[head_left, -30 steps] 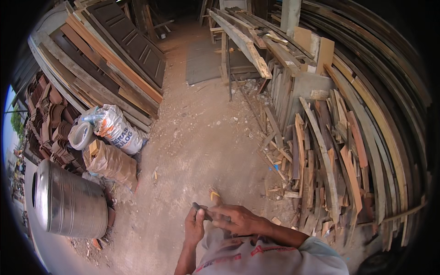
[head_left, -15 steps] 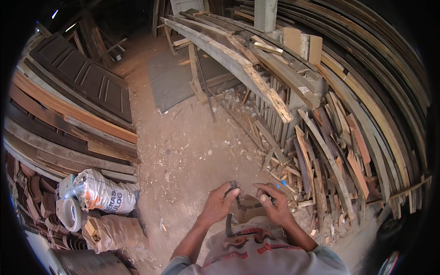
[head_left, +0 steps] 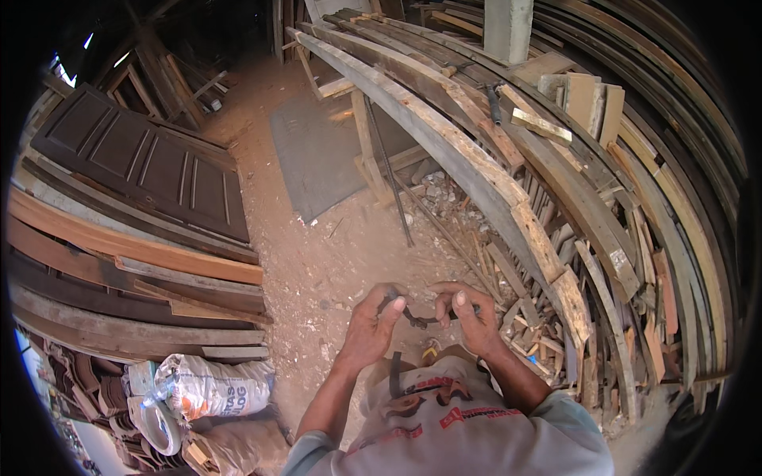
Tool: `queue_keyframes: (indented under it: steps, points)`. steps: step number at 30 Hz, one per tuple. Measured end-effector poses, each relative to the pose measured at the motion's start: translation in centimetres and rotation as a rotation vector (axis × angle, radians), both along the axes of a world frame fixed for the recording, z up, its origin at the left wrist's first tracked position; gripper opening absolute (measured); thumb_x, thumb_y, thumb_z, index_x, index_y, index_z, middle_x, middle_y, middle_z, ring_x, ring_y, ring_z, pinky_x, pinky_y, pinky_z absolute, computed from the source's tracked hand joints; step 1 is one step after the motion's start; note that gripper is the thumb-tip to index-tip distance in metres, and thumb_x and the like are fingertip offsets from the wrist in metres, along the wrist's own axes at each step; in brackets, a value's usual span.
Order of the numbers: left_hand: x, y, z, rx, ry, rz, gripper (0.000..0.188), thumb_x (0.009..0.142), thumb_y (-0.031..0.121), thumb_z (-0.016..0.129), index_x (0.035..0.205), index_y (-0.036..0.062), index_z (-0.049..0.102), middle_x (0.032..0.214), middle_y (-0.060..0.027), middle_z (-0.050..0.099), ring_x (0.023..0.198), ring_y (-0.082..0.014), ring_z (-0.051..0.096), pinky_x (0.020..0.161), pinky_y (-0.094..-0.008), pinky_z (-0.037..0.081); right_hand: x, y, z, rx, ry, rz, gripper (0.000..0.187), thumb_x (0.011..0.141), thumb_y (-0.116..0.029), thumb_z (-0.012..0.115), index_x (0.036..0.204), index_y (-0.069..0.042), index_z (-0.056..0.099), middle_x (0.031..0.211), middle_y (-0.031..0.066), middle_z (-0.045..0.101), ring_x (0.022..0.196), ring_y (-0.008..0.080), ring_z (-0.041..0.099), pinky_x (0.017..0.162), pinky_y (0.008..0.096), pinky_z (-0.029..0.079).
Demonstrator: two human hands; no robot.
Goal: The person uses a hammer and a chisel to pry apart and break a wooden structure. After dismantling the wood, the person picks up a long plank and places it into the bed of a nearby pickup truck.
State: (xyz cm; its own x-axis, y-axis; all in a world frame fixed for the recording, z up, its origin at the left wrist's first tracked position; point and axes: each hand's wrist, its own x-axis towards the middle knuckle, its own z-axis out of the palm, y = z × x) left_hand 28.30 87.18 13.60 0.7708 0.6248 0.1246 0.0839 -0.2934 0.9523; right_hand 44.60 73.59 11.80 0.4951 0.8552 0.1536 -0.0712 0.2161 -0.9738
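Note:
In front of my body, both hands are raised at about waist height. My left hand (head_left: pixel 373 324) is closed on one side of a dark, flexible strap (head_left: pixel 421 322), thumb on top. My right hand (head_left: pixel 471 319) pinches the other side between thumb and fingers. Between the hands the strap sags in a short curve, with a lump like a knot near its middle. Below my left hand a dark strip (head_left: pixel 395 374) hangs against my grey printed shirt (head_left: pixel 444 412). Whether it belongs to the same strap I cannot tell.
Long rough beams (head_left: pixel 476 166) rest on a wooden trestle (head_left: pixel 370 147) ahead and to the right, above scrap wood. Stacked planks (head_left: pixel 135 254) and a dark panelled door (head_left: pixel 147 151) line the left. Nearer are a filled white sack (head_left: pixel 222 389) and a pale bucket (head_left: pixel 161 428).
My view has shifted, so the beams and trestle sit further right and lower. Both hands have risen in the picture, and the strap now shows stretched between them.

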Motion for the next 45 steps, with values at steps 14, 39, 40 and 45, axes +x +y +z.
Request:
queue_keyframes:
  steps: [14, 39, 40, 45]
  points:
    - [20.3, 32.2, 4.9, 0.111, -0.378, -0.163, 0.044, 0.108, 0.047, 0.054, 0.119, 0.0058, 0.062, 0.090, -0.0043, 0.065, 0.092, -0.0145, 0.061, 0.083, -0.0340, 0.051, 15.1, 26.9, 7.1, 0.295, -0.319, -0.344, 0.065, 0.111, -0.053, 0.043, 0.114, 0.006, 0.068, 0.063, 0.0018, 0.054, 0.053, 0.0066, 0.042, 0.049, 0.0252, 0.032]
    - [42.1, 50.7, 6.1, 0.053, -0.324, -0.360, 0.039, 0.105, 0.043, 0.061, 0.110, 0.0046, 0.069, 0.092, -0.0059, 0.073, 0.085, -0.0156, 0.067, 0.077, -0.0346, 0.056, 30.4, 46.6, 9.4, 0.121, -0.275, -0.767, 0.067, 0.109, -0.057, 0.045, 0.105, 0.006, 0.068, 0.062, 0.0016, 0.050, 0.050, 0.0080, 0.042, 0.046, 0.0254, 0.034]
    - [42.3, 51.1, 6.1, 0.049, -0.291, -0.376, 0.042, 0.105, 0.045, 0.061, 0.113, 0.0043, 0.068, 0.095, -0.0064, 0.073, 0.090, -0.0165, 0.069, 0.080, -0.0363, 0.059, 30.6, 46.7, 9.5, 0.120, -0.263, -0.764, 0.067, 0.109, -0.057, 0.045, 0.105, 0.005, 0.068, 0.062, 0.0015, 0.050, 0.050, 0.0077, 0.042, 0.045, 0.0251, 0.033]
    - [43.9, 53.3, 5.3, -0.105, -0.257, -0.423, 0.046, 0.104, 0.047, 0.062, 0.117, 0.0036, 0.065, 0.096, -0.0070, 0.072, 0.095, -0.0169, 0.070, 0.081, -0.0363, 0.061, 30.1, 48.3, 10.5, 0.070, -0.263, -0.849, 0.068, 0.108, -0.057, 0.046, 0.109, 0.008, 0.066, 0.064, 0.0017, 0.047, 0.049, 0.0080, 0.037, 0.046, 0.0253, 0.030]
